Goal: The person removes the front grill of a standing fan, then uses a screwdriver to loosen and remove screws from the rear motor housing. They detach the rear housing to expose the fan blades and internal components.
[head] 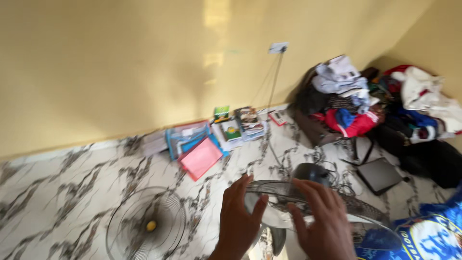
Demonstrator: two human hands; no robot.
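Note:
My left hand [238, 219] and my right hand [321, 221] are raised over a standing fan [298, 200] near the bottom of the head view. The fan shows a round wire guard, pale blades and a dark motor housing [312, 172] behind. Both hands have their fingers spread; the fingertips rest on or just above the guard's rim, and motion blur hides whether they touch it. A detached round wire fan grille [146, 225] with a yellow centre lies flat on the marbled floor to the left of my left hand.
Folders, a pink sheet [201, 157] and books lie along the yellow wall. A heap of clothes [365, 103] fills the right corner, with a dark flat case [380, 175] before it. A cable [274, 82] hangs from a wall socket. Blue printed fabric [423, 236] sits at bottom right.

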